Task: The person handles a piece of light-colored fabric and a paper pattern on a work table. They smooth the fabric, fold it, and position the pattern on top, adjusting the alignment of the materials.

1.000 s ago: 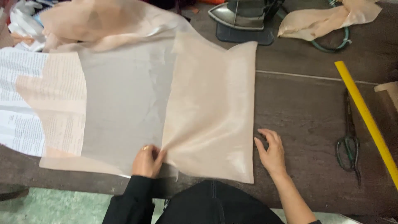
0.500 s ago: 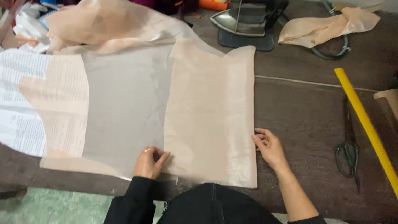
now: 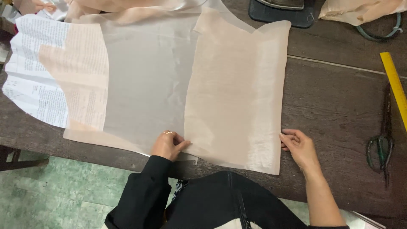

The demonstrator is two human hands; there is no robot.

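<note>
A sheer peach fabric (image 3: 237, 93) lies spread on a dark wooden table (image 3: 335, 110), its right part folded over into a double layer. My left hand (image 3: 168, 145) presses on the fabric's near edge where the fold line meets it, fingertips pinching the cloth. At the right edge of the folded layer, my right hand (image 3: 299, 146) touches the fabric with bent fingers. A printed paper pattern (image 3: 38, 80) lies under the fabric at the left.
Dark scissors (image 3: 381, 148) and a yellow ruler (image 3: 396, 87) lie at the right. An iron's base (image 3: 282, 10) stands at the back, with more peach cloth (image 3: 360, 9) beside it. The table's near edge runs just in front of me, over green floor tiles.
My right hand has moved left to the folded fabric's right edge. The view has shifted closer and lower. My left hand stays at the fold.
</note>
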